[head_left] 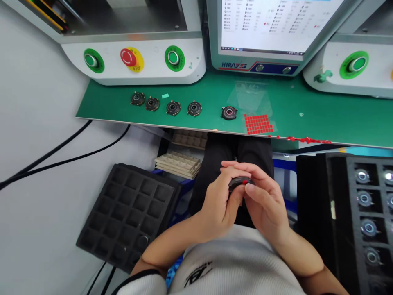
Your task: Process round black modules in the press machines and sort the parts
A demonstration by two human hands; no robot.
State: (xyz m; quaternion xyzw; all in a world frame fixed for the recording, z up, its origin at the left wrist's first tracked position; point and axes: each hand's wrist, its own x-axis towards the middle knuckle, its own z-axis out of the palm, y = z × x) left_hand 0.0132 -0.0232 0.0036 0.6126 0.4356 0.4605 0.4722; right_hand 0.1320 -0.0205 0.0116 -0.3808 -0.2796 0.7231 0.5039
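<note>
- Green bench top (211, 88) stretches across the view beneath a white machine (147, 55) with two green-ringed buttons and a red stop button (128, 57); a screen (270, 24) stands right of it.
- Four watches (173, 107) sit in a loose row on the left part of the bench, and a fifth watch (229, 112) lies apart to their right.
- Just beside that one is a sheet of red stickers (258, 124), with red scraps (307, 140) along the bench edge farther right.
- Below the bench edge, above the person's lap, a small black watch (235, 181) with a red spot (245, 182) is between both hands.
- Left hand (217, 200): curled around the watch, gripping it between thumb and fingers.
- Right hand (267, 200): thumb tip pressed near the red spot, fingers bent behind the watch, close to the left fingers.
- To the left lies a black tray (130, 213) with square pockets; to the right, another tray (353, 209) holds round parts (364, 198).
</note>
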